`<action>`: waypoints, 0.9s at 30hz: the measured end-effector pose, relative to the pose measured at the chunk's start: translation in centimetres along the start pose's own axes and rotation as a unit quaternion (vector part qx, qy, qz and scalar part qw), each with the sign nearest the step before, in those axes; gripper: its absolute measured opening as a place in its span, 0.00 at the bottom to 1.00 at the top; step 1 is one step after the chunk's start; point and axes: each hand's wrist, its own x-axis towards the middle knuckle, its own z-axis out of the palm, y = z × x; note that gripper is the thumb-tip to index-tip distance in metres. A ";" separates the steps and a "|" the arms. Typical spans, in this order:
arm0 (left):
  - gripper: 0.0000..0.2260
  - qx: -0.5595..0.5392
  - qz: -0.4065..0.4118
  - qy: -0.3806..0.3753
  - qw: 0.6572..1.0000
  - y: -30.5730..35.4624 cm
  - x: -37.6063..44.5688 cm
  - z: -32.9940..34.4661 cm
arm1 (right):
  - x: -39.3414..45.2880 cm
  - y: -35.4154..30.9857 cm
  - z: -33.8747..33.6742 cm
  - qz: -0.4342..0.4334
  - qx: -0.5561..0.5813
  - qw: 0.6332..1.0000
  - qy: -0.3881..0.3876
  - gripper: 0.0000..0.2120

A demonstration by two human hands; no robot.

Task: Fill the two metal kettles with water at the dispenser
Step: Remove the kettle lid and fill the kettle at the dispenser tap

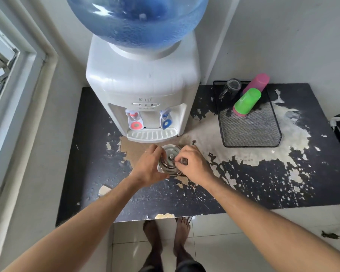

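Gripping the metal kettle (pixel 170 160) at frame centre below the dispenser (pixel 143 91), the left hand (pixel 148 167) wraps its body while the right hand (pixel 192 163) pinches the lid, likely needing removal before filling.

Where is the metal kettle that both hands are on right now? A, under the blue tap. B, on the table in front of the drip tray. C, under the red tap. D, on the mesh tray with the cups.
B: the metal kettle sits on the table just in front of the dispenser's drip tray, with the left hand and right hand on it.
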 end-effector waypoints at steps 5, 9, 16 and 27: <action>0.40 -0.013 -0.068 0.009 0.998 -0.5 0.9 -0.4 | 1.8 0.1 -0.2 0.013 0.014 0.998 -0.052 0.22; 0.43 -0.020 -0.080 -0.031 0.996 -0.8 1.3 0.0 | 1.9 -0.1 0.7 0.010 0.004 0.997 -0.080 0.21; 0.39 -0.036 -0.078 -0.014 0.996 -1.0 1.1 0.4 | 2.2 0.1 0.5 0.012 0.017 0.997 -0.074 0.17; 0.38 -0.039 -0.090 -0.027 0.995 -0.6 1.2 0.1 | 2.7 1.6 -1.4 0.073 0.150 0.986 0.002 0.10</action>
